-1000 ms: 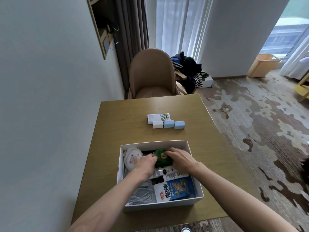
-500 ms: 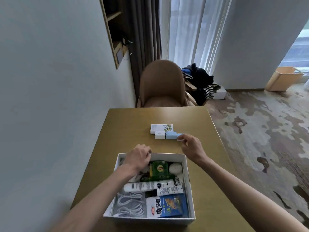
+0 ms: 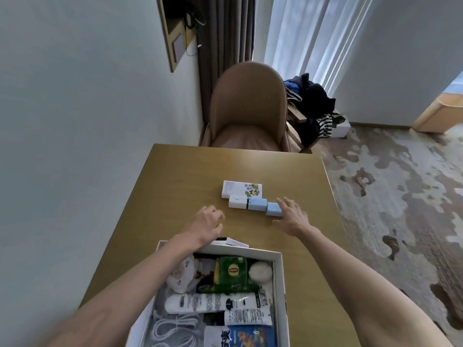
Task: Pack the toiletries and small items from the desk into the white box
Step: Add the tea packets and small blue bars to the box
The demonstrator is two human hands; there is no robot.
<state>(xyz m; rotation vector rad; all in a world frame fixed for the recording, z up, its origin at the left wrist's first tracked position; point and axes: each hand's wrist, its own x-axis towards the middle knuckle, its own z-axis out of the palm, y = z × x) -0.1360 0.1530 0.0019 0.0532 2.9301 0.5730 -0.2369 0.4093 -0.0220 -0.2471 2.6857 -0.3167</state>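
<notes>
The white box point(image 3: 280, 276) sits at the near edge of the wooden desk point(image 3: 175, 186), filled with a green tea packet point(image 3: 231, 271), white tubes point(image 3: 208, 302), a white cable point(image 3: 172, 331) and a blue snack bag point(image 3: 250, 336). Beyond it lie a flat white printed box point(image 3: 241, 189), a small white box point(image 3: 238, 202) and two light blue boxes point(image 3: 258, 204) in a row. My right hand point(image 3: 292, 217), fingers spread, touches the right end of the rightmost blue box point(image 3: 273, 209). My left hand point(image 3: 208, 225) hovers over the desk with loosely curled fingers, holding nothing.
A tan chair point(image 3: 246, 108) stands at the desk's far end. A wall runs along the left. Dark clothes point(image 3: 313, 101) are piled on a stool to the right of the chair, above patterned carpet point(image 3: 400, 196).
Both hands have come out of the white box and moved forward over the desk. My right hand has reached the row of small boxes.
</notes>
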